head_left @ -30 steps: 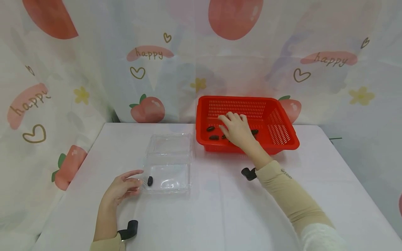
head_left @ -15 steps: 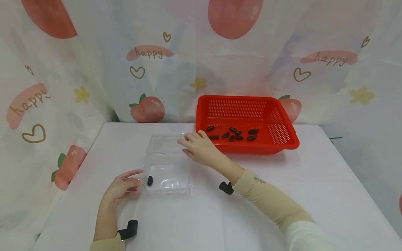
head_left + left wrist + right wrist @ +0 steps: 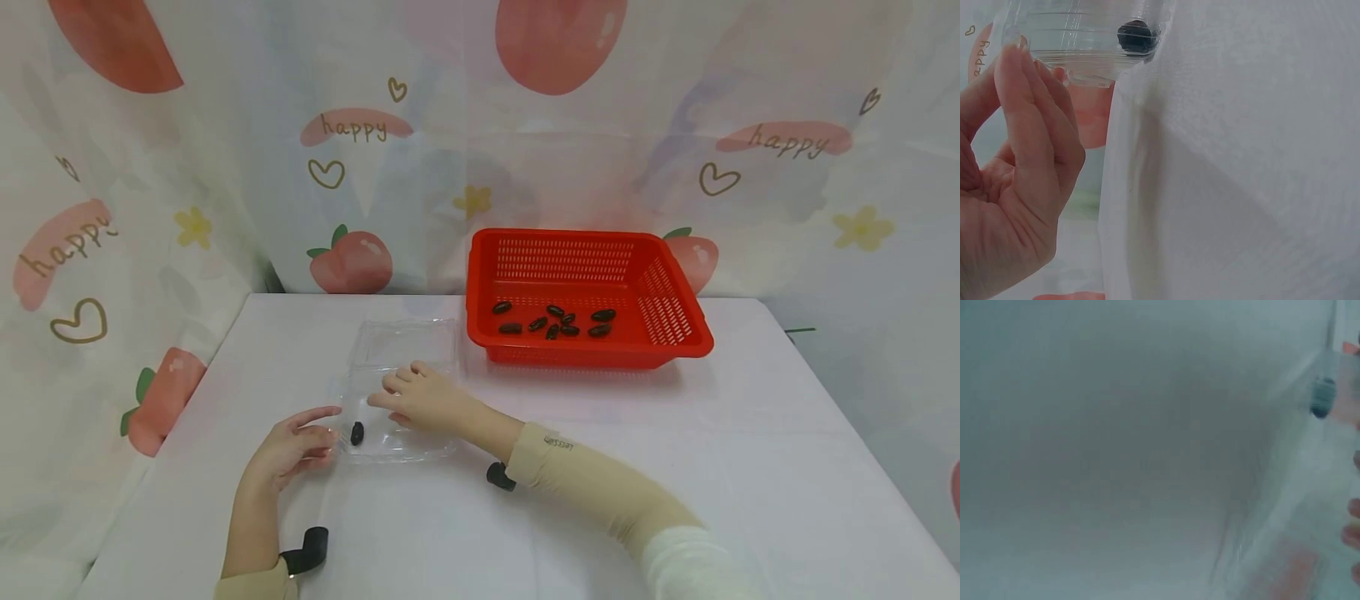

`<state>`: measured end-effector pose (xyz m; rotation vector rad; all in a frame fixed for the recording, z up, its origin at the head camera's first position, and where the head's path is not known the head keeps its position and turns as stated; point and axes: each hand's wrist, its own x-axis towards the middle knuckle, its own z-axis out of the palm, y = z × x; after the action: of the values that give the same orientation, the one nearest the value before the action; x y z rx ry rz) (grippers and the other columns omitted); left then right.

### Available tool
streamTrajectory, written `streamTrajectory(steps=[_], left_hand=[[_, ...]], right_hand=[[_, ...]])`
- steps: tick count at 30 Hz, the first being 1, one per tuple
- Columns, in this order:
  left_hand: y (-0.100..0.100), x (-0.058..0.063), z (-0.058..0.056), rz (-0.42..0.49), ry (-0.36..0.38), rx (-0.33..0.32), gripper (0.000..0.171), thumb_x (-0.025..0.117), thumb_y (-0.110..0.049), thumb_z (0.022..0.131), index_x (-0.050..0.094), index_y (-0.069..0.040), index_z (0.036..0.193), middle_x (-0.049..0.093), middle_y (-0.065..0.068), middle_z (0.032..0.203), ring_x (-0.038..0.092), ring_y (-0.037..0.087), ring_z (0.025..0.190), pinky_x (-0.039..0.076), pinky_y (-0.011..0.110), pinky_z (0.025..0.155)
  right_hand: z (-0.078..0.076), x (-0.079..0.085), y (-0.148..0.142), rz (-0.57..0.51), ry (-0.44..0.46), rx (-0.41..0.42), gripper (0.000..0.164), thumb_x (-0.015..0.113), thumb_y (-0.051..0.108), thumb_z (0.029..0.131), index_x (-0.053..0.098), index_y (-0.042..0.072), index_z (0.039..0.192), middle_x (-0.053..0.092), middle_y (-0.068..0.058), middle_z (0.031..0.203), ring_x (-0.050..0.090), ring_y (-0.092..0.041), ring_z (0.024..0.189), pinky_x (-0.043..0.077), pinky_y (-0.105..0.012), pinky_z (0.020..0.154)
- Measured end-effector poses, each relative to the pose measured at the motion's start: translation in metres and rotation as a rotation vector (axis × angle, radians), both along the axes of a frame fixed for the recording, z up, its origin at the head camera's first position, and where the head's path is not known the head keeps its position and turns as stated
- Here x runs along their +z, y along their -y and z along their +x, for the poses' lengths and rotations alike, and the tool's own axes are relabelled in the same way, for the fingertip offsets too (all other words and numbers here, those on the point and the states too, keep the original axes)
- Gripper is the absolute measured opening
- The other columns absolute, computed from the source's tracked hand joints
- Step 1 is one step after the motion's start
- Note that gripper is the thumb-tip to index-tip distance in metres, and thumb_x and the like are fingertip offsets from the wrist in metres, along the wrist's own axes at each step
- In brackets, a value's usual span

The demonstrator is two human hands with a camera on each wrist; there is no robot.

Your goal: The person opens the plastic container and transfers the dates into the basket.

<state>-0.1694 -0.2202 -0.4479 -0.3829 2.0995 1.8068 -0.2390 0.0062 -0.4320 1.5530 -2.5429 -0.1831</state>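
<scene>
A clear plastic clamshell box [image 3: 416,446] lies with its lid folded back on the white table. My left hand [image 3: 296,450] pinches the box's left edge; in the left wrist view its fingertips [image 3: 1013,53] meet at the rim. One small dark, date-like piece [image 3: 357,433] lies inside, near that edge. Over the box is my right hand [image 3: 427,400], fingers bent and pointing left. I cannot tell whether it holds anything. In the right wrist view only bits of fingers [image 3: 1352,536] show at the right border.
A red slotted basket [image 3: 588,357] stands at the back right of the table, with several dark date-like pieces [image 3: 600,330] on its bottom. Behind the table hangs a printed cloth [image 3: 585,167] with peaches and lettering.
My right hand has moved from inside the red basket, left and toward me, to over the clear box. My left hand and the box have stayed in place.
</scene>
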Motion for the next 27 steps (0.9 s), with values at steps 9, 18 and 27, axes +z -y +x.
streamTrajectory(steps=[9, 18, 27], left_hand=[[0.0, 0.0, 0.0, 0.032, -0.009, -0.017, 0.054, 0.063, -0.007, 0.084, 0.041, 0.001, 0.133, 0.059, -0.002, 0.078, 0.055, 0.01, 0.061, 0.052, 0.021, 0.058], [0.0, 0.0, 0.001, 0.032, -0.003, -0.007, 0.055, 0.063, -0.007, 0.084, 0.041, 0.0, 0.134, 0.059, -0.003, 0.077, 0.055, 0.009, 0.061, 0.052, 0.021, 0.058], [-0.001, 0.001, 0.001, 0.035, -0.005, -0.005, 0.055, 0.064, -0.007, 0.084, 0.041, 0.001, 0.133, 0.06, -0.003, 0.076, 0.055, 0.009, 0.06, 0.052, 0.02, 0.057]], right_hand=[[0.004, -0.021, 0.018, 0.048, 0.036, 0.008, 0.042, 0.057, 0.031, 0.09, 0.046, 0.033, 0.131, 0.051, 0.005, 0.116, 0.047, -0.013, 0.107, 0.035, -0.029, 0.094], [0.002, -0.03, 0.026, 0.07, 0.038, 0.002, 0.043, 0.055, 0.032, 0.091, 0.044, 0.036, 0.132, 0.052, 0.005, 0.116, 0.047, -0.013, 0.105, 0.034, -0.03, 0.094], [0.003, -0.031, 0.025, 0.09, 0.047, -0.005, 0.041, 0.053, 0.033, 0.092, 0.045, 0.038, 0.132, 0.052, 0.004, 0.119, 0.047, -0.013, 0.106, 0.034, -0.031, 0.096]])
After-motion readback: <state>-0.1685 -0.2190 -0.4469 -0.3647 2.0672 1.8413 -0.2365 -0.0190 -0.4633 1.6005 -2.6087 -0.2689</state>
